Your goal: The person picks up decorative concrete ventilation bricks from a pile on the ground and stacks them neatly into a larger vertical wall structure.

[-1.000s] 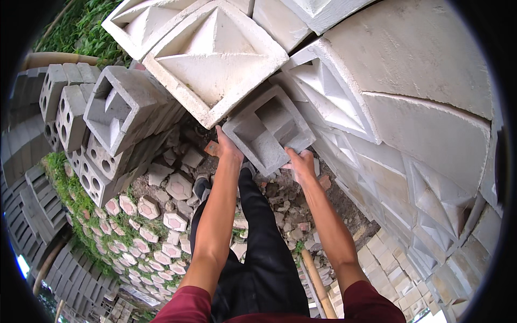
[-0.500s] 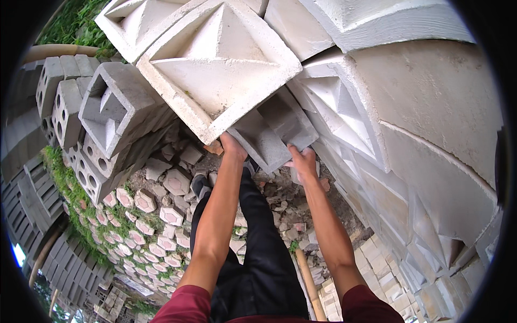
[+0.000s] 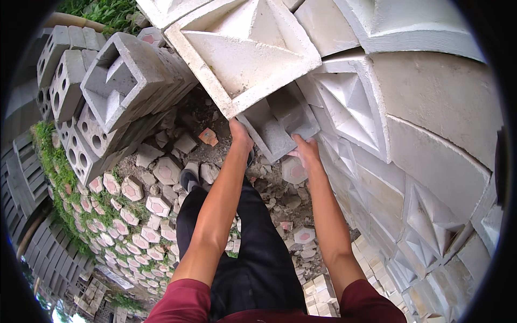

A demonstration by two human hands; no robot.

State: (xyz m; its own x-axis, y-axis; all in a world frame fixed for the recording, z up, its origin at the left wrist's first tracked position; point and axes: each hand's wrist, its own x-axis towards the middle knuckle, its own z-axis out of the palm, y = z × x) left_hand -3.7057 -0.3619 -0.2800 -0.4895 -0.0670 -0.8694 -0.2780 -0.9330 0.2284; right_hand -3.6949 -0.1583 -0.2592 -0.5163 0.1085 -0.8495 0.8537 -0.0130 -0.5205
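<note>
A grey hollow concrete block (image 3: 265,132) with an inner partition is held between my two hands, partly covered by a larger off-white concrete block (image 3: 231,56) with a raised triangular relief. My left hand (image 3: 240,134) grips the grey block's left side, right by the off-white block's lowest corner; its fingers are mostly hidden. On the near right edge, my right hand (image 3: 307,151) is closed with the thumb over the rim and the fingers lower down.
Patterned concrete blocks (image 3: 353,102) rise in a stack on my right. To the left stand grey square blocks (image 3: 148,67) and blocks with round holes (image 3: 67,86). Rubble, an orange brick piece (image 3: 208,137) and hexagonal pavers (image 3: 167,170) lie around my feet.
The view has shifted, and the off-white block now appears higher and further right. More ground shows beside its lower corner. Both hands keep their hold on the grey block.
</note>
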